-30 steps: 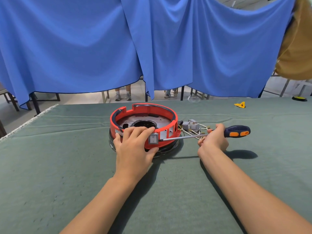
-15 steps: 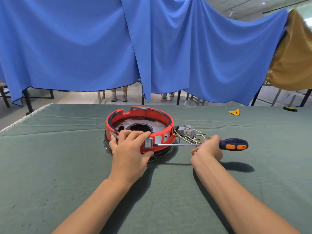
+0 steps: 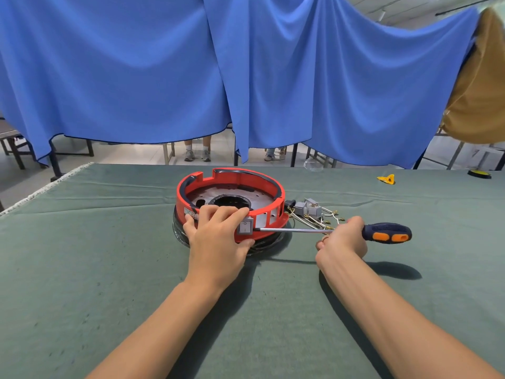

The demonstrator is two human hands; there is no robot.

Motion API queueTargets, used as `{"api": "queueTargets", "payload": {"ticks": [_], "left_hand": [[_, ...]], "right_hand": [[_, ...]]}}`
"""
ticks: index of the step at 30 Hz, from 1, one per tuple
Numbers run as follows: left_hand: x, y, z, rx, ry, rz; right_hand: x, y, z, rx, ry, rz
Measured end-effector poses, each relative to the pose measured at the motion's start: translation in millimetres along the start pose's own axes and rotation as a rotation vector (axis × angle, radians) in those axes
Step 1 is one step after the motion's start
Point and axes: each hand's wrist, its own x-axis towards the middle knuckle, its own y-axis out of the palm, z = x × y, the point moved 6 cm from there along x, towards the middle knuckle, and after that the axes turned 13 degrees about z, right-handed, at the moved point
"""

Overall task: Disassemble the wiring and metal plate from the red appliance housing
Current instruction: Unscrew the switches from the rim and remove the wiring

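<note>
Head camera looks down on a green-covered bench [image 3: 109,269], where the red appliance housing [image 3: 231,184] sits just above the middle of the frame, a round open ring with a perforated metal plate [image 3: 259,199] lying inside it. The left hand [image 3: 218,239] grips the housing's near wall, fingers [image 3: 218,210] curled over the rim beside a small grey rocker switch [image 3: 245,227], thumb below it. To the right, the right hand [image 3: 343,239] is wrapped around a blue-and-orange screwdriver [image 3: 388,233], fingers closed on the front of the handle; its steel shaft runs level leftward, the tip meeting the housing right beside the switch. Behind the shaft, a bundle of wiring [image 3: 311,214] with grey connector blocks lies on the bench, touching the housing's right side. Blue curtains [image 3: 136,64] hang across the upper frame, and a small yellow object [image 3: 386,179] lies at the far right.
</note>
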Motion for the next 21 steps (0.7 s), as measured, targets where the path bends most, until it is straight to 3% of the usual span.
{"api": "queueTargets", "payload": {"ticks": [8,21], "left_hand": [[0.6,0.5,1.9,-0.011,0.014,-0.006],[1.5,-0.3,2.8,-0.022,0.034,-0.004]], "right_hand": [[20.4,33.5,1.6,-0.182,-0.144,-0.030],[27.5,68.3,-6.0,-0.322,-0.161,0.024]]}}
